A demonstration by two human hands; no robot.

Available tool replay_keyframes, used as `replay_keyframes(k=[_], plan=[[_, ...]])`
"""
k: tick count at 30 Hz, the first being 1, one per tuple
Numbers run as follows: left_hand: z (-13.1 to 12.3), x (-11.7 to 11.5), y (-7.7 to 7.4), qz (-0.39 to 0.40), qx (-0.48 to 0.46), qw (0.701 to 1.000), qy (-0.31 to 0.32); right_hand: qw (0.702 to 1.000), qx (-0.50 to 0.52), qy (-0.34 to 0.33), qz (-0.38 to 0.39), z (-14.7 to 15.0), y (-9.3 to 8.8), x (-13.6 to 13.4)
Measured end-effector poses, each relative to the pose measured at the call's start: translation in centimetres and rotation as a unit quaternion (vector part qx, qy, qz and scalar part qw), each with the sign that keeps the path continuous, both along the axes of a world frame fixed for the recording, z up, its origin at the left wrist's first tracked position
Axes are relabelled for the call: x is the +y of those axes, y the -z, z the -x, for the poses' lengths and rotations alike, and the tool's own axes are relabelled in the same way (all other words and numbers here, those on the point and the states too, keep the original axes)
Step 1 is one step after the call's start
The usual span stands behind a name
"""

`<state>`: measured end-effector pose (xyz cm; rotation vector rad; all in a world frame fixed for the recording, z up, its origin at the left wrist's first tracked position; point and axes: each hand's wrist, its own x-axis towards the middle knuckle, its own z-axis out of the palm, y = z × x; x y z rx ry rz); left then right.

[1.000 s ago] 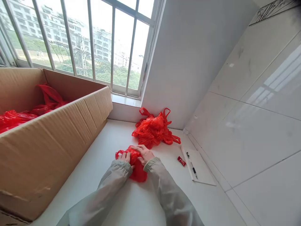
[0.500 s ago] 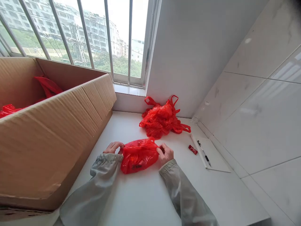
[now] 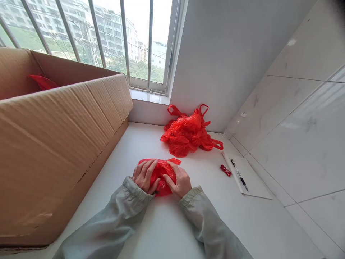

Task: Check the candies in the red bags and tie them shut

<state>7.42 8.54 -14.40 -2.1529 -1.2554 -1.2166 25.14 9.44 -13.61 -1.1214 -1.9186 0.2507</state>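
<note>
Head view: grasping a bag (image 3: 161, 168) between left hand (image 3: 144, 176) and right hand (image 3: 182, 181), on the table (image 3: 159, 226), just short of the pile (image 3: 187, 131) of red bags. To the left, red plastic (image 3: 44, 82) inside the box (image 3: 75, 122), partly hidden.

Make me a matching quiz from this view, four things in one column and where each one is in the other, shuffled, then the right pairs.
1. Pen
2. Left hand
3. Packet
4. Box

A. On a red bag
B. At the picture's left edge
C. On the paper
D. Just left of the paper

Pairs: 1-C, 2-A, 3-D, 4-B
</note>
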Motion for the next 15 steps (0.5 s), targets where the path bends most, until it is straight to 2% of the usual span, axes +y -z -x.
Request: replay_keyframes(k=[4, 7, 9, 10, 12, 14, 15], plan=[[1.1, 0.4, 0.0, 0.035, 0.010, 0.999, -0.006, 0.999, -0.031, 0.037, 0.017, 0.0, 0.5, -0.1], [1.7, 0.2, -0.5, 0.066, 0.017, 0.998, -0.010, 0.994, 0.053, 0.077, 0.053, -1.0, -0.1, 0.0], [2.0, 0.0, -0.9, 0.072, 0.023, 0.997, -0.013, 0.978, 0.151, 0.099, 0.107, -1.7, -0.3, 0.4], [2.2, -0.1, -1.1, 0.072, 0.021, 0.997, -0.017, 0.962, 0.211, 0.110, 0.136, -2.1, -0.4, 0.8], [2.5, -0.2, -1.5, 0.073, -0.004, 0.997, -0.033, 0.911, 0.344, 0.125, 0.188, -2.8, -0.2, 1.7], [2.9, 0.0, -1.7, 0.082, -0.049, 0.994, -0.045, 0.855, 0.453, 0.118, 0.224, -3.3, 0.1, 2.6], [3.2, 0.1, -1.7, 0.087, -0.072, 0.993, -0.044, 0.836, 0.484, 0.107, 0.237, -3.5, 0.2, 2.9]])
